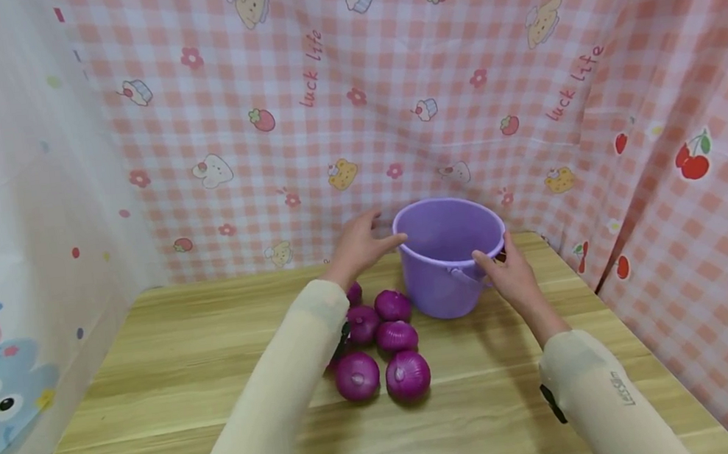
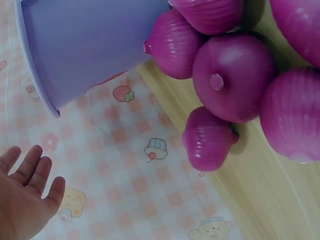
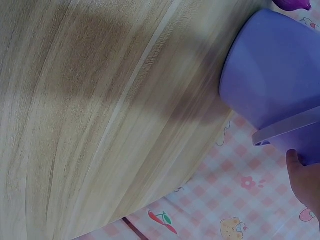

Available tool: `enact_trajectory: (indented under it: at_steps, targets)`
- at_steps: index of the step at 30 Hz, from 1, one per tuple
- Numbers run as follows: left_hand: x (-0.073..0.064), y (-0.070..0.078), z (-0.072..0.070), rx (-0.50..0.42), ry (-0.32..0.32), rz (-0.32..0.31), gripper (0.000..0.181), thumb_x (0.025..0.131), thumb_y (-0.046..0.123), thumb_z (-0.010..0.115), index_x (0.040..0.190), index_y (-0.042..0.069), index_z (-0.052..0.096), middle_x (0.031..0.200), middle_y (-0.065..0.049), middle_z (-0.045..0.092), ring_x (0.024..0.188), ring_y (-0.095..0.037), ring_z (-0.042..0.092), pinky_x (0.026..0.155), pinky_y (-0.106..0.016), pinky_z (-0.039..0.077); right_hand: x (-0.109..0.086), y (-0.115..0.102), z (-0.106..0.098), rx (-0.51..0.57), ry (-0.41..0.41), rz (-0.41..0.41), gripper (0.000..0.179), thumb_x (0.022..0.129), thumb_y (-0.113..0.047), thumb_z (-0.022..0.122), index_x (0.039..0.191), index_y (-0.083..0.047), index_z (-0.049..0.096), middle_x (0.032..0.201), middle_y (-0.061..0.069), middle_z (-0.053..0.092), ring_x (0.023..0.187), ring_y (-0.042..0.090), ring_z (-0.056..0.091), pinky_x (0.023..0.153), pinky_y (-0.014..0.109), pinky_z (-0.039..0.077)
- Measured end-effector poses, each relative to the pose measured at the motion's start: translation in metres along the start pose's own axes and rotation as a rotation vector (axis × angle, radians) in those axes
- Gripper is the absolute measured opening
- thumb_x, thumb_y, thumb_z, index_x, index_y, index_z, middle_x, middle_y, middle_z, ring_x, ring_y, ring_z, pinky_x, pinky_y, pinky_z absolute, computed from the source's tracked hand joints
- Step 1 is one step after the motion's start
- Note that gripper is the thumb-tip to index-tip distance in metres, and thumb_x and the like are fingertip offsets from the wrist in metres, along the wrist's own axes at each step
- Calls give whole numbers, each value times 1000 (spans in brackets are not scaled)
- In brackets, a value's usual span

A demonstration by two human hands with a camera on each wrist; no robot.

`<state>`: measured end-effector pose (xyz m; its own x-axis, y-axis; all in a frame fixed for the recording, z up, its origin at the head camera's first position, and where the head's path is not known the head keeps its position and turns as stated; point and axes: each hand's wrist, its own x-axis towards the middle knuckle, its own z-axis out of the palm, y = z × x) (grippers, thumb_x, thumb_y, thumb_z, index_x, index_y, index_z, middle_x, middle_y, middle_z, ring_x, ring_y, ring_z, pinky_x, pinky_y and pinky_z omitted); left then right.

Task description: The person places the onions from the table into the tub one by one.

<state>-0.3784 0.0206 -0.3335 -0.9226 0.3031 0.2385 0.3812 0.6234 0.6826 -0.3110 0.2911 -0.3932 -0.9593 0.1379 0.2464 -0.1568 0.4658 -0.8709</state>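
Purple bucket (image 1: 450,256) — between left hand (image 1: 361,246) and right hand (image 1: 510,274).

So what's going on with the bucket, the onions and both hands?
Purple bucket: upright on the table, nothing visible inside.
Red onions: clustered on the table beside the bucket.
Left hand: open, at the bucket's rim.
Right hand: touching the bucket's side.

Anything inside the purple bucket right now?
The purple bucket shows only bare purple inner wall from the head view; no onions are visible in it. Its near wall hides the bottom, so that part cannot be checked.
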Motion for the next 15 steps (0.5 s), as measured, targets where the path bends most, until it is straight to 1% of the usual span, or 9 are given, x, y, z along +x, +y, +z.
enact_trajectory:
  at_steps: [4, 7, 11, 15]
  targets:
    - [-5, -6, -4, -15, -11, 9, 80, 87, 46, 74, 148, 6, 43, 143, -16, 52, 128, -30, 51, 106, -45, 44, -1, -2, 0, 4, -4, -1, 76, 101, -28, 58, 158, -3, 15, 149, 31, 36, 135, 42, 41, 96, 49, 51]
    - [-11, -11, -7, -31, -18, 2, 78, 86, 45, 75, 147, 6, 44, 142, -17, 52, 127, -32, 51, 103, -48, 45, -2, -3, 0, 13, -8, 3, 75, 101, -27, 58, 158, -3, 14, 149, 32, 35, 135, 43, 41, 95, 48, 52]
    - [-18, -19, -13, -48, -23, -16, 80, 85, 48, 75, 147, 8, 45, 143, -17, 51, 128, -32, 51, 103, -49, 45, -3, -3, 1, 24, -7, 5, 76, 101, -26, 58, 158, -3, 12, 150, 32, 33, 135, 43, 40, 96, 48, 51]
    - [-23, -31, -18, -77, -30, -37, 81, 85, 53, 73, 148, 11, 45, 145, -16, 50, 129, -31, 49, 105, -50, 43, -4, -3, 1, 37, -7, 7, 78, 101, -27, 57, 158, -4, 9, 151, 32, 31, 137, 43, 39, 97, 49, 50]
